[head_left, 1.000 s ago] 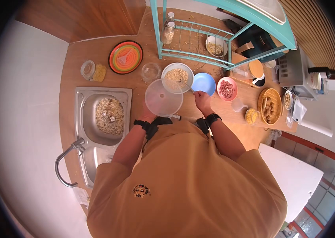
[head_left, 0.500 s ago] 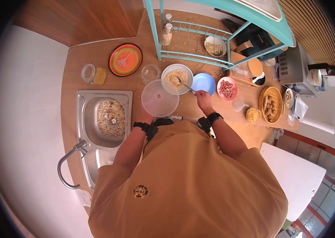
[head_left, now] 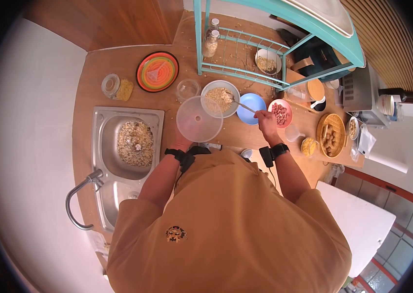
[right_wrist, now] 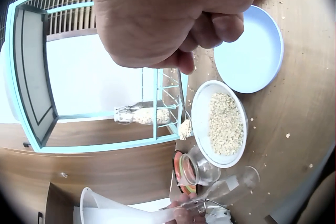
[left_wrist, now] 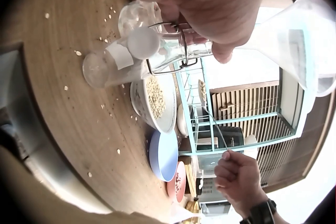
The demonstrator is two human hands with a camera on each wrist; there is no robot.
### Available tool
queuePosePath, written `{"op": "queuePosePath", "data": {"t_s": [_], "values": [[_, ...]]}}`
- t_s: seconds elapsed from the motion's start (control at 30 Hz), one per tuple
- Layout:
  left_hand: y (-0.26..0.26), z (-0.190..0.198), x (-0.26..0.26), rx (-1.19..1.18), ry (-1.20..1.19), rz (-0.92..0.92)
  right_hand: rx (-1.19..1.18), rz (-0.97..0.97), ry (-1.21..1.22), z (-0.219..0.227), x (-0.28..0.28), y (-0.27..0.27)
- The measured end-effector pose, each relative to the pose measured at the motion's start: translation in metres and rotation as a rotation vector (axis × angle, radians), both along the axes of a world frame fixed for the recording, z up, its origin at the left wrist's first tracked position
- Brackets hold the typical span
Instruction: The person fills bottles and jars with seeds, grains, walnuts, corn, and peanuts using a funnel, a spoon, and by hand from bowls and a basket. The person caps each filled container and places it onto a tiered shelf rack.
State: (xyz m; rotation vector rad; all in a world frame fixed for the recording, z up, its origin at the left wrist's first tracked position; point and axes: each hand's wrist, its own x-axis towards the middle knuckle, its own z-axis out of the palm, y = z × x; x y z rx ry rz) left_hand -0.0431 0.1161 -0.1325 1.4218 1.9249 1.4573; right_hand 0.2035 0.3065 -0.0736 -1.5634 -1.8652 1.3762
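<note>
My right hand [head_left: 268, 124] pinches the handle of a metal spoon [right_wrist: 182, 98]. Oats fill the spoon's bowl, which is beside the rim of the white bowl of oats [right_wrist: 227, 124] in the right wrist view. My left hand [left_wrist: 205, 3] grips the neck of a clear glass bottle [left_wrist: 170, 50] with a wire clasp and a white stopper. A wide translucent funnel [head_left: 199, 119] stands over the bottle's mouth and, in the head view, overlaps the near edge of the white bowl. The blue plate [head_left: 252, 109] sits right of that bowl.
A pink bowl of reddish pieces [head_left: 280, 113] and a wicker basket [head_left: 332, 135] are to the right. Behind stands a turquoise rack [head_left: 245, 73]. On the left are a striped plate [head_left: 157, 71], glass jars [head_left: 188, 90] and a sink [head_left: 159, 117]; oats are scattered on the counter.
My right hand has moved to the right with the spoon, and the spoon's bowl has come up to the right side of the white bowl. My left hand and the funnel have hardly moved.
</note>
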Motion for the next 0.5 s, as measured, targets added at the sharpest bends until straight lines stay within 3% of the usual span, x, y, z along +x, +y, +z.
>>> {"op": "queuePosePath", "data": {"t_s": [0.13, 0.33, 0.5], "values": [[-0.002, -0.002, -0.006, 0.011, -0.029, 0.009, -0.109, -0.044, 0.097, 0.025, 0.001, 0.004], [-0.006, -0.003, -0.006, 0.021, -0.078, 0.033, -0.204, -0.067, 0.264, 0.1, -0.003, -0.006], [-0.012, -0.003, -0.004, 0.009, -0.119, 0.075, -0.201, 0.031, 0.322, 0.154, -0.007, -0.024]]}}
